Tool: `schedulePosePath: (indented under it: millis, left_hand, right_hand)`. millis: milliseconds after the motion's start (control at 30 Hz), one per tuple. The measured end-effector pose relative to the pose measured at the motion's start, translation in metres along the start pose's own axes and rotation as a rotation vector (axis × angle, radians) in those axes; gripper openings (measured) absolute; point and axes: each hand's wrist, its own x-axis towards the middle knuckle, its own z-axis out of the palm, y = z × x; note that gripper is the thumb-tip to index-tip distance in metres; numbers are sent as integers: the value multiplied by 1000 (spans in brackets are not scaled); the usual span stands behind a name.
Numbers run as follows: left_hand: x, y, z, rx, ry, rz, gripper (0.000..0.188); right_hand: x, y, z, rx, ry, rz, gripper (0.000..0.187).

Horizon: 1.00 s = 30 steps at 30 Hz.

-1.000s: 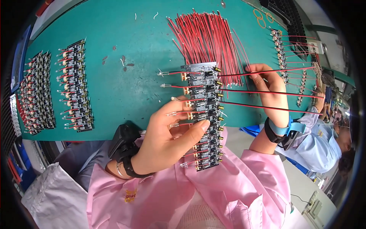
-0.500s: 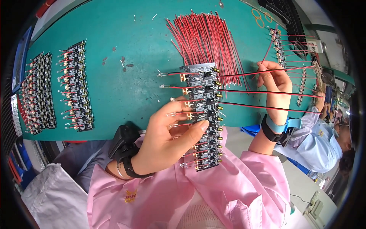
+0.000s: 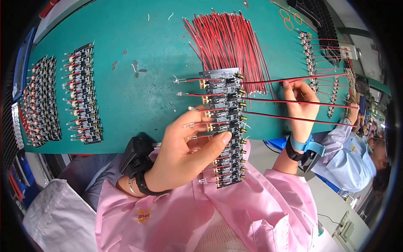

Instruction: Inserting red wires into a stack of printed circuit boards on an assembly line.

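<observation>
A wide lane of green table (image 3: 151,42) runs near to far between the left board row (image 3: 79,94) and the wire bundle (image 3: 224,40), low scraps aside. The left hand (image 3: 182,155) and its circuit strip (image 3: 230,101) block the near middle. Rightward, long wires (image 3: 268,100) bar the way across the right hand (image 3: 303,111); a narrower gap opens beyond, before the right boards (image 3: 310,54).

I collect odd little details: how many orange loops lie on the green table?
3 orange loops, all toward the far right of the green table: two touching, one beyond the other, and a third just to their right. Others may be hidden.
</observation>
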Motion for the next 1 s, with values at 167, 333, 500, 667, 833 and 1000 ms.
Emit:
schedulePosePath:
  millis: [167, 333, 500, 667, 833, 1000]
  left_hand:
    - [2, 0, 0, -12, 2, 7, 29]
    - [1, 0, 3, -11, 29, 14, 29]
    - [-1, -2, 2, -21, 39, 13, 29]
    - [0, -4, 3, -40, 41, 32, 29]
    - [2, -4, 3, -44, 36, 33, 29]
    - [1, -1, 4, -53, 38, 12, 29]
  right_hand:
    - [-32, -28, 2, 99, 63, -56, 7]
    - [-53, -49, 20, 293, -95, -371, 12]
    - [-52, -53, 26, 349, -141, -397, 15]
    - [-54, -55, 30, 362, -145, -392, 16]
    - [-54, -59, 29, 288, -136, -337, 15]
    - [-54, -58, 28, 258, -146, -350, 15]
